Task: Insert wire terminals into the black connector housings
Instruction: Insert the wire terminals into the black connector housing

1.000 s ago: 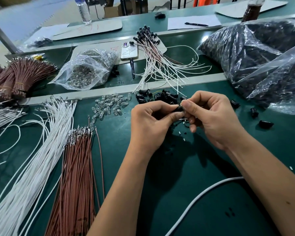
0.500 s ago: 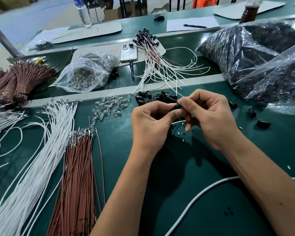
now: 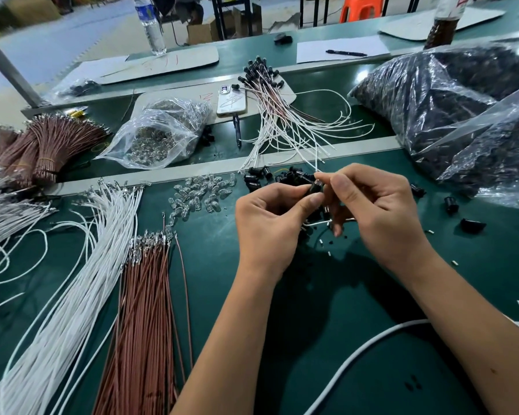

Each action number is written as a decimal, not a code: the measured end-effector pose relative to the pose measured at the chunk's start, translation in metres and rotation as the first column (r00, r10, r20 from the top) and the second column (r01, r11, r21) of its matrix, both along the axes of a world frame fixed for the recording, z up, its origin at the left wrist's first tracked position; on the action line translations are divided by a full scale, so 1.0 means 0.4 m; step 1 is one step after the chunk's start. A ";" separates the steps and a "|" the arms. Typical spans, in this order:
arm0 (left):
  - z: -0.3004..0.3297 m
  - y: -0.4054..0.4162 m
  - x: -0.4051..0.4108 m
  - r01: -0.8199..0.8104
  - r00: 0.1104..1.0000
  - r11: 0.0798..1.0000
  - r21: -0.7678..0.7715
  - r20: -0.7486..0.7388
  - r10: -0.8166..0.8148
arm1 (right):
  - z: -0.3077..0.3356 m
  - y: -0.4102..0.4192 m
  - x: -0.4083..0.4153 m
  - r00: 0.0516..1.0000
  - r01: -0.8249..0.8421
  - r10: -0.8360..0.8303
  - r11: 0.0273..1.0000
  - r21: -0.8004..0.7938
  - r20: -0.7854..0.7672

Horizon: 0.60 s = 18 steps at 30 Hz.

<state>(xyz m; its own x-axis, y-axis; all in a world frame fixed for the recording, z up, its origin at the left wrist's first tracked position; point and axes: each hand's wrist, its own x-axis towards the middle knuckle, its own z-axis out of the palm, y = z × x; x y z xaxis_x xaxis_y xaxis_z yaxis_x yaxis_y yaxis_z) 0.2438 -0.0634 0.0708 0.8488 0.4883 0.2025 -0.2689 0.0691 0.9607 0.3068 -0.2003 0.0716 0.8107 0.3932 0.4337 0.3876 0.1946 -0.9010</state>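
A small black connector housing point(image 3: 315, 187) is held up over the green mat between both hands. My left hand point(image 3: 270, 223) pinches it from the left with thumb and forefinger. My right hand point(image 3: 378, 211) pinches its top right edge. A white wire point(image 3: 321, 223) runs out below the two hands. More loose black housings point(image 3: 285, 176) lie in a pile just behind the hands. White terminal wires point(image 3: 81, 265) and brown terminal wires point(image 3: 146, 310) lie fanned out at the left.
Clear bulbs point(image 3: 198, 194) are scattered left of the housings. A clear bag of bulbs point(image 3: 153, 139), a phone point(image 3: 231, 100) and finished wired assemblies point(image 3: 279, 115) lie behind the metal strip. Big bags of black parts point(image 3: 462, 115) fill the right. A white cable point(image 3: 357, 354) crosses the near right.
Both hands have kept their pinch on the housing and shifted only slightly; the housing now shows more plainly between the fingertips.
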 end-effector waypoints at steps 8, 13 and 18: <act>-0.001 0.000 0.000 0.007 1.000 1.000 -0.016 -0.002 -0.007 | -0.009 0.010 0.007 0.990 0.062 -0.059 0.998 -0.022 0.125; 0.001 0.001 -0.003 0.011 1.000 1.000 -0.019 -0.008 -0.011 | -0.011 0.016 0.006 0.986 0.080 -0.072 0.995 -0.051 0.148; 0.003 0.007 -0.001 0.017 1.000 1.000 0.014 -0.020 -0.017 | -0.013 0.014 0.007 0.978 0.116 -0.098 0.989 -0.088 0.186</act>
